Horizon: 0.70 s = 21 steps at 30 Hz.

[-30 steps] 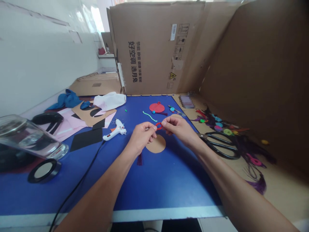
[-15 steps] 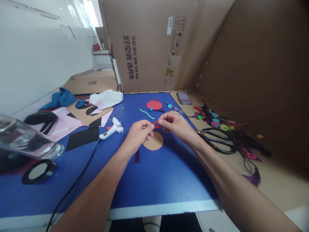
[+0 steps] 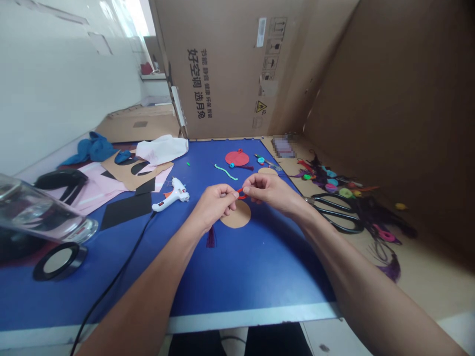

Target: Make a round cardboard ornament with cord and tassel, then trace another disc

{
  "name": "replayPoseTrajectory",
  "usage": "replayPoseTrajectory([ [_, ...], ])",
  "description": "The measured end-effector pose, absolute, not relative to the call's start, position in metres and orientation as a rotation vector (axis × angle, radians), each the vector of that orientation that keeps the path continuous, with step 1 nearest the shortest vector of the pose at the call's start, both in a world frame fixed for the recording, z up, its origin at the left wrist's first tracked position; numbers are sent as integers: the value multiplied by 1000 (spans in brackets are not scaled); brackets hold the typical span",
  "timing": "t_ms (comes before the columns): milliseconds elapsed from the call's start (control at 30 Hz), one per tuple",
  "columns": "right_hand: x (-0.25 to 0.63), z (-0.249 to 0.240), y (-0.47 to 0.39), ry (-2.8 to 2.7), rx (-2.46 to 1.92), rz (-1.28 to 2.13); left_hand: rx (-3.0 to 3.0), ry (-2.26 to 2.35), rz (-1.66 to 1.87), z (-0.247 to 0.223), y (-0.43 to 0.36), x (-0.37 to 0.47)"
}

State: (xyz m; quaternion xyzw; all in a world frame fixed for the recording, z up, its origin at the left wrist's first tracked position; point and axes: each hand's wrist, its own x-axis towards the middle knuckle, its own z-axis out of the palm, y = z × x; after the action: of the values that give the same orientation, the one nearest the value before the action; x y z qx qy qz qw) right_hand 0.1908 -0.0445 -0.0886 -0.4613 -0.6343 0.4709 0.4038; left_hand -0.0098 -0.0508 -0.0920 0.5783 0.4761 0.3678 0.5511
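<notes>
Between my two hands is a small red loop, perhaps cord or pipe cleaner. My left hand pinches its left side and my right hand pinches its right side. Below them a tan cardboard disc lies on the blue table, partly covered by my left fingers. A dark purple tassel shows under my left hand. Just beyond the hands lie a mint-green strip and a red disc with a blue bead and a tassel against it.
To the left are a white glue gun with its cord, black paper, a toppled clear bottle and its lid. Large scissors and several coloured tassels lie at right. Cardboard walls stand behind and to the right.
The red loop looks slightly narrower and more covered by the fingers. Both hands keep their pinch in nearly the same place. The view has shifted slightly.
</notes>
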Motion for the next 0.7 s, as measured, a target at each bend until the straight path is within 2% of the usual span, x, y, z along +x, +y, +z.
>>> replayPoseTrajectory([
  [700, 203, -82, -46, -1865, -1238, 1272, 1389, 1180, 695, -94, -53, -7],
])
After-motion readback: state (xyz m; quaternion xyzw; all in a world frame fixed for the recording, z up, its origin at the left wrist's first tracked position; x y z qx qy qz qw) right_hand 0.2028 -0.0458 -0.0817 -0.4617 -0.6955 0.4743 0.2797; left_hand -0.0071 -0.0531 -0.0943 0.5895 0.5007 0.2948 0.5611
